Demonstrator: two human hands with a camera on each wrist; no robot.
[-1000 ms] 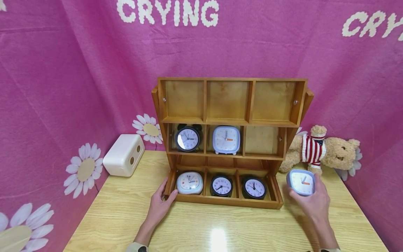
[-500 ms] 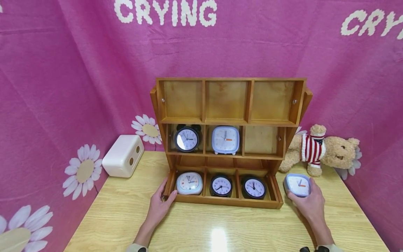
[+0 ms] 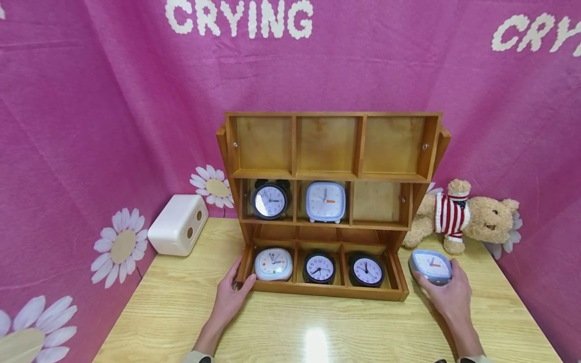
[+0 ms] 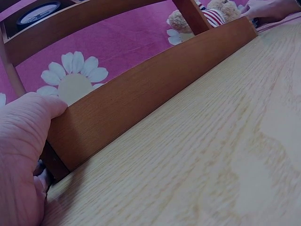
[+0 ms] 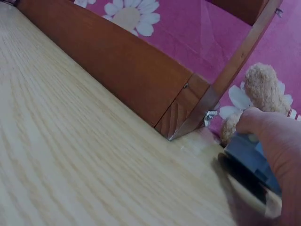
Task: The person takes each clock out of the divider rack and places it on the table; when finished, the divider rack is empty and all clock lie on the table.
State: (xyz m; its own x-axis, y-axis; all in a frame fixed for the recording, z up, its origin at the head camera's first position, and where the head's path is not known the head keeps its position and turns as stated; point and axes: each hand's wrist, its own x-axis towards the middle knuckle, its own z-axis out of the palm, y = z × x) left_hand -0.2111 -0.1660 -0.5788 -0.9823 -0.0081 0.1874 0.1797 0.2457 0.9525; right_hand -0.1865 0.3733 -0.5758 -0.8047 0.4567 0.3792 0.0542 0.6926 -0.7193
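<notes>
My left hand (image 3: 232,291) grips the lower left corner of a three-tier wooden display shelf (image 3: 329,290). The thumb lies on its front board, as the left wrist view also shows. To the right of the shelf, my right hand (image 3: 449,297) holds a light-blue square alarm clock (image 3: 431,265) between thumb and fingers, its face tilted upward, low over the table. The bottom tier holds a white oval clock (image 3: 274,263) and two round black clocks (image 3: 320,267). In the middle tier stand a black twin-bell clock (image 3: 270,200) and another light-blue square clock (image 3: 325,201).
A plush bear (image 3: 458,214) in a striped shirt lies behind the right hand, close to the shelf's right side. On the left stands a white box (image 3: 178,225) with two round holes. A pink flowered cloth (image 3: 363,65) hangs behind the wooden table (image 3: 272,327).
The right hand has brought the light-blue clock down and slightly left, then tipped it a little. The left hand has stayed on the shelf's corner.
</notes>
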